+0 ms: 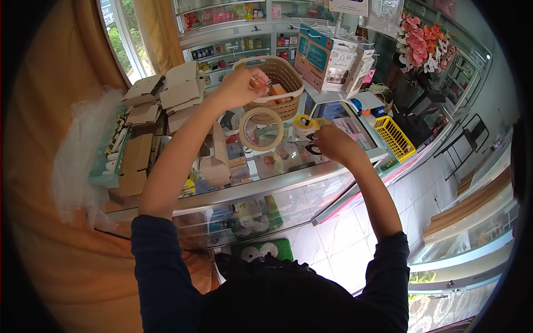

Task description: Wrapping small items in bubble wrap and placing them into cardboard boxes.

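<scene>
My left hand is raised over the near rim of a tan plastic basket. Its fingertips pinch a small orange item, mostly hidden by the fingers. Small orange boxes lie inside the basket. My right hand is low over the glass-topped counter, its fingers on the black handles of scissors whose blades point left. Just beyond this hand is a tape roll with a yellow rim. Between my hands, a large roll of masking tape leans against the basket.
Flattened cardboard boxes are piled on the left, beside a teal tray and clear plastic wrap. Carton packs stand behind the basket to the right. A yellow basket sits at the right end. The counter's metal edge runs before me.
</scene>
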Demonstrator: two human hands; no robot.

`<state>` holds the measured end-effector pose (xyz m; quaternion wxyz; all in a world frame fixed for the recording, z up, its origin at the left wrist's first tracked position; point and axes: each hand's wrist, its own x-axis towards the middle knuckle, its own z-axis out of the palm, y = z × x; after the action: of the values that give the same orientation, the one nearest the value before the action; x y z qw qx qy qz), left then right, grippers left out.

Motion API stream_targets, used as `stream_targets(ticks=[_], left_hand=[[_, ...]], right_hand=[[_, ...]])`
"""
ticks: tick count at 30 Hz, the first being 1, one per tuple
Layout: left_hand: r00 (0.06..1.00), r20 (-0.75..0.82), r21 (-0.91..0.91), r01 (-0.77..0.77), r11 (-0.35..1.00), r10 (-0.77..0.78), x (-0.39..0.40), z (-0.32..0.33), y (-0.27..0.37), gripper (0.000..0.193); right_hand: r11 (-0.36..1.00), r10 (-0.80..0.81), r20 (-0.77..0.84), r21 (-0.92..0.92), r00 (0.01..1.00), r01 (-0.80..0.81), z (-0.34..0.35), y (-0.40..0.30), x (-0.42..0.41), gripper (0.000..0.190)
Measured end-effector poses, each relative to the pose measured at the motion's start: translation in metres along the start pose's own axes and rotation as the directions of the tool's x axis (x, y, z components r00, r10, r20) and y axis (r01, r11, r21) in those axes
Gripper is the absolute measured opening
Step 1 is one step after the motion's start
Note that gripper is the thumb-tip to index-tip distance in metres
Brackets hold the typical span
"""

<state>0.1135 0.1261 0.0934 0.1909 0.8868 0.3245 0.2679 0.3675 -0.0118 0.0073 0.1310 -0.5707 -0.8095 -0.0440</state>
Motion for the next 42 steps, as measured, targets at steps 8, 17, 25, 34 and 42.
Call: stream_targets(ticks=[8, 17, 25, 34, 42], left_hand=[[1.0, -0.027, -0.177, -0.02, 0.984, 0.016, -0.036, -0.009, 0.024, 0.026], [0.994, -0.097, -0.283, 0.028, 0.959, -0.058, -0.104, -0.017, 0.056, 0.03], [0.982, -0.15, -0.328, 0.06, 0.943, -0.115, -0.139, -0.022, 0.042, 0.031], [0.931, -0.357, -0.249, -0.013, 0.968, -0.079, -0.163, -0.02, 0.034, 0.043], [0.96, -0.268, -0.068, 0.063, 0.996, -0.079, -0.178, 0.003, -0.015, 0.048]], right_hand=[[0.783, 0.194, -0.335, 0.619, 0.922, 0.06, -0.02, -0.04, 0.032, 0.016], [0.479, 0.241, -0.384, 0.846, 0.891, 0.235, -0.017, -0.091, 0.077, 0.029], [0.322, 0.173, -0.293, 0.919, 0.94, 0.227, -0.015, -0.121, 0.083, 0.014], [0.247, 0.137, -0.191, 0.957, 0.972, 0.153, -0.012, -0.13, 0.085, 0.01], [0.323, 0.041, -0.201, 0.93, 0.979, 0.177, 0.008, -0.123, 0.072, 0.035]])
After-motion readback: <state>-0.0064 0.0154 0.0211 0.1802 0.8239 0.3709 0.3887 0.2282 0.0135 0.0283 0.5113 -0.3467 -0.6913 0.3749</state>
